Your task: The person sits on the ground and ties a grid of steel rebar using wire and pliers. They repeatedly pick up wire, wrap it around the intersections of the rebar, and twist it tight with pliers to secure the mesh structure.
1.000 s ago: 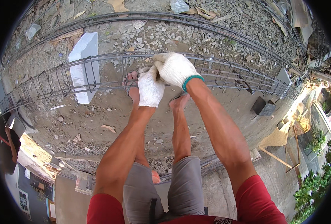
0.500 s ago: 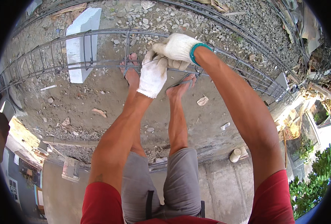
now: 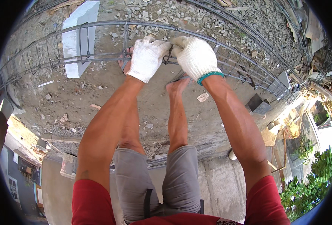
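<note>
A long cage of steel reinforcing bars (image 3: 98,23) with square stirrups crosses in front of me at shin height. My left hand (image 3: 147,59), in a white knit glove, is closed at the cage, its fingertips beside a stirrup (image 3: 167,59). Facing it across that stirrup, my right hand (image 3: 197,56) wears a matching glove with a green cuff and has its fingers pinched together. Both sets of fingertips nearly meet at a thin dark bit of metal; whatever they pinch is too small and covered to name.
A white block (image 3: 78,41) stands at the cage's left part. More long bars (image 3: 244,32) lie on the gravel beyond. My sandalled feet (image 3: 177,84) are under the cage. A dark metal box shape (image 3: 258,105) lies to the right, and a green shrub (image 3: 310,183) grows at the lower right.
My hands have drawn apart from their overlapped position. The left moved up and slightly left; the right turned and shifted right. A thin wire visible at the fingers before is now hidden.
</note>
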A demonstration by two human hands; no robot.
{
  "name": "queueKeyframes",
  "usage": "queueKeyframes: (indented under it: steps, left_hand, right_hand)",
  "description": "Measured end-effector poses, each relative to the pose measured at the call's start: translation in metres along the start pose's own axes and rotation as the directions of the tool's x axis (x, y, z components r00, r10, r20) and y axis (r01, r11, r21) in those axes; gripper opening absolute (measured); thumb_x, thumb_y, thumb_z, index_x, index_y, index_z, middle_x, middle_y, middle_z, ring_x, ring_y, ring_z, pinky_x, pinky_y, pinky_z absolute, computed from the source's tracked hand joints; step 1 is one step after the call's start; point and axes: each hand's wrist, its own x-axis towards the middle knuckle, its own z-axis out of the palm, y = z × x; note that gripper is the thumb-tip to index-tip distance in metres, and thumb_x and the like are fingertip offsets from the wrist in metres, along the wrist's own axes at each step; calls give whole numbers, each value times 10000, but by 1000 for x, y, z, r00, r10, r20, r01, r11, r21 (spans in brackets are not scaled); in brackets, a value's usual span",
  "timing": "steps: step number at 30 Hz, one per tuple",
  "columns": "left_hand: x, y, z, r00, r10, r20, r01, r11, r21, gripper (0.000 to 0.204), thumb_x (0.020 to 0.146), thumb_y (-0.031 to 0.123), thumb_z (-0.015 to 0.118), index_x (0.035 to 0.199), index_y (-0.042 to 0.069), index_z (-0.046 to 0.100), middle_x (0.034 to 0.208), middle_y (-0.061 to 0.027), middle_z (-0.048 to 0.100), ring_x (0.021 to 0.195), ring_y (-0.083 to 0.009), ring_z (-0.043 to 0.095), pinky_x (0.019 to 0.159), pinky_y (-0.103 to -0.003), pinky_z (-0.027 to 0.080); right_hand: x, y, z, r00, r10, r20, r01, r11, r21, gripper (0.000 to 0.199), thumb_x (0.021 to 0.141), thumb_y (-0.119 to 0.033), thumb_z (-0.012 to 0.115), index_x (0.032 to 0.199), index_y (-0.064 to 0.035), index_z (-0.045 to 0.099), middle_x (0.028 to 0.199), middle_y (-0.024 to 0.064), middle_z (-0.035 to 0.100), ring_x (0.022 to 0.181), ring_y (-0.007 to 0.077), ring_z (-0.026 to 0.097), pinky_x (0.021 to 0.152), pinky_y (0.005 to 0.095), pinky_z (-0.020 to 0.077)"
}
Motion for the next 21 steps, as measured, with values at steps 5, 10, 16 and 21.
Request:
queueKeyframes:
  steps: [5, 10, 16, 21]
  left_hand:
    - [2, 1, 1, 999, 3, -42, 0, 997, 81, 264, 848, 189, 751, 1111, 210, 757, 1127, 47, 737, 1082, -257, 621, 936, -463, 468]
    - [5, 1, -6, 999, 16, -33, -10, 986, 166, 293, 803, 208, 788, 1086, 279, 770, 1258, 30, 677, 1152, -293, 575, 983, -531, 427]
    - [-1, 10, -1, 979, 13, -203, 40, 967, 253, 367, 731, 215, 842, 1080, 322, 799, 1550, -35, 499, 1364, -325, 448, 1113, -627, 311]
    - [21, 2, -20, 997, 69, 40, -76, 978, 196, 348, 731, 205, 832, 1066, 298, 808, 1602, -68, 454, 1498, -349, 348, 1197, -686, 207]
  right_hand:
    - [-15, 5, 5, 992, -85, -89, 77, 993, -87, 274, 949, -217, 597, 1156, -142, 760, 1073, 144, 766, 1010, 357, 722, 877, 483, 571]
    - [-22, 20, 27, 958, -225, -180, 183, 957, -223, 224, 940, -216, 633, 1141, -177, 725, 950, 128, 736, 875, 356, 722, 774, 499, 566]
    - [-14, 27, 34, 869, -466, -164, 349, 814, -463, 176, 924, -221, 657, 1073, -131, 685, 926, 105, 707, 889, 329, 725, 760, 481, 561]
    - [-8, 32, 25, 838, -538, -88, 434, 756, -490, 193, 885, -224, 675, 1045, -117, 669, 941, 109, 704, 925, 325, 725, 782, 486, 561]
